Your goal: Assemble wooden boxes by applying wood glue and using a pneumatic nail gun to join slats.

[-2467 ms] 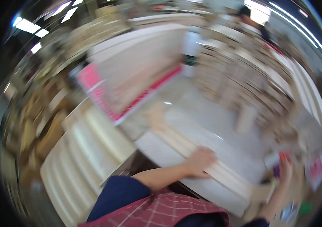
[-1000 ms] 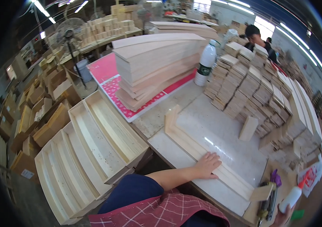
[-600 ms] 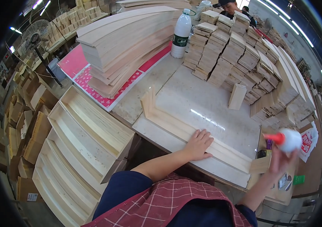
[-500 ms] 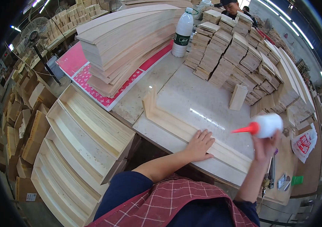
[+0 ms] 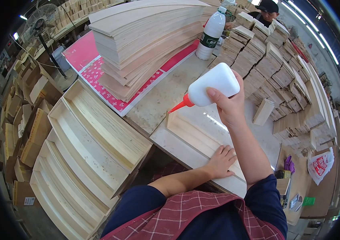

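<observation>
My right hand [image 5: 230, 100] grips a white glue bottle [image 5: 214, 85] with a red nozzle. The bottle is tilted, and its tip points down at the far left end of a pale wooden frame piece [image 5: 194, 134]; whether the tip touches the wood I cannot tell. Flat on the near part of that piece lies my left hand [image 5: 221, 162], fingers spread and pressing on the wood. The piece rests on a pale, shiny tabletop [image 5: 170, 143]. My right forearm hides part of the tabletop and the piece's near end.
Left of the table are stacked wooden trays [image 5: 98, 136]. Thin boards [image 5: 138, 44] are piled on a pink sheet [image 5: 88, 52]. A large white bottle [image 5: 212, 34] stands beside stacked wood blocks [image 5: 258, 52], with a person [image 5: 266, 12] behind them. A plastic bag [image 5: 321, 166] hangs at right.
My right hand has swung the glue bottle from the right across to the wooden piece's far left end, nozzle now angled down. My left hand stays on the wood.
</observation>
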Motion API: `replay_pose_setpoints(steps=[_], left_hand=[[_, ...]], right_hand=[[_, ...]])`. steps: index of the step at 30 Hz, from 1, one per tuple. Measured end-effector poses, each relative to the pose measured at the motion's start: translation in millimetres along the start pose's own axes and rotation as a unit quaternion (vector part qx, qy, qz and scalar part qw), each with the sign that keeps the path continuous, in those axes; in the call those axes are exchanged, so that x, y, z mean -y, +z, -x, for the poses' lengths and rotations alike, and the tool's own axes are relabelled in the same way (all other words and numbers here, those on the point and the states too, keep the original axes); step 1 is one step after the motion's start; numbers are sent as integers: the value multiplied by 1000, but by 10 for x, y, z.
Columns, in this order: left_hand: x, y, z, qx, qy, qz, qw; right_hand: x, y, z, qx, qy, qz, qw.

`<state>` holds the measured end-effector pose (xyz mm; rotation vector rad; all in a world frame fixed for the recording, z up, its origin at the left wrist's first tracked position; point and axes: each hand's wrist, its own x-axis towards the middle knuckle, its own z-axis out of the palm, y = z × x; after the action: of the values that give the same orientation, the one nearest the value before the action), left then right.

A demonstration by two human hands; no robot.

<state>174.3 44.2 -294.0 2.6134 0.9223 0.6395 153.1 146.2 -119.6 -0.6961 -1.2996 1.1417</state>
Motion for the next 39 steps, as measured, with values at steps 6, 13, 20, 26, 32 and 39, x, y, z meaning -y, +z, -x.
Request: replay_pose_setpoints(steps=[6, 13, 20, 26, 32, 39], left_hand=[[23, -6, 14, -4, -5, 2, 1000], [21, -3, 6, -8, -2, 10, 1000], [24, -11, -2, -7, 0, 8, 1000], [28, -21, 9, 2, -6, 3, 1000], [12, -15, -3, -8, -3, 10, 1000], [29, 11, 2, -18, -1, 11, 1000]], right_hand=[[-17, 44, -73, 14, 1, 19, 1000], [-27, 41, -95, 51, -39, 47, 997], [-52, 5, -152, 49, -37, 38, 997], [-17, 64, -112, 77, -53, 49, 994], [30, 93, -107, 79, -58, 47, 994], [-12, 28, -187, 60, -54, 51, 995]])
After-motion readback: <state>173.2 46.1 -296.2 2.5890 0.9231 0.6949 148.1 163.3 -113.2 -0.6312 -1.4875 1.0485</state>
